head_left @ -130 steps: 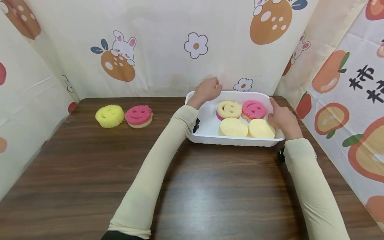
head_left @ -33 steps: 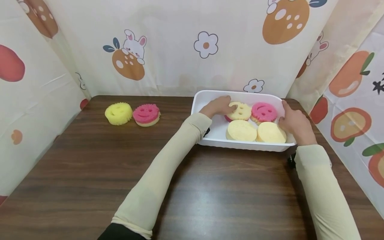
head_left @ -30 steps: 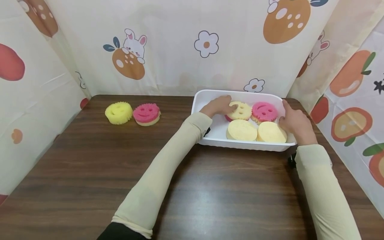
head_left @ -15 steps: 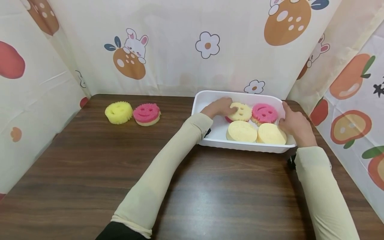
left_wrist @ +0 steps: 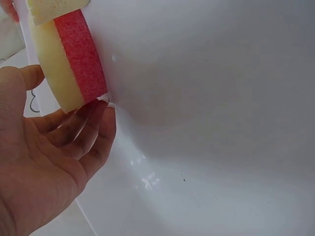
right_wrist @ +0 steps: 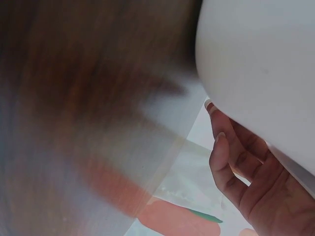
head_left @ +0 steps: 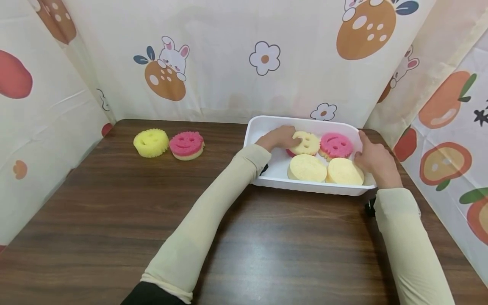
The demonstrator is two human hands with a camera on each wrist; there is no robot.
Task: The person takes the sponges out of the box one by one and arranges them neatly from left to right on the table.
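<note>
Pinching the yellow smiley sponge [head_left: 306, 142] inside the white tray [head_left: 267, 163], the left hand [head_left: 277, 137]; right hand [head_left: 375, 160] grips the tray's right rim

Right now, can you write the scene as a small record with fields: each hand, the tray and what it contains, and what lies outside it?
left hand: inside the tray, fingers around the edge of the yellow-and-pink smiley sponge
right hand: holds the right rim of the tray, fingers against its outer wall
tray: white, on the brown table, far right
tray contents: four round sponges
outside tray: yellow smiley sponge and pink smiley sponge, side by side, far left
</note>
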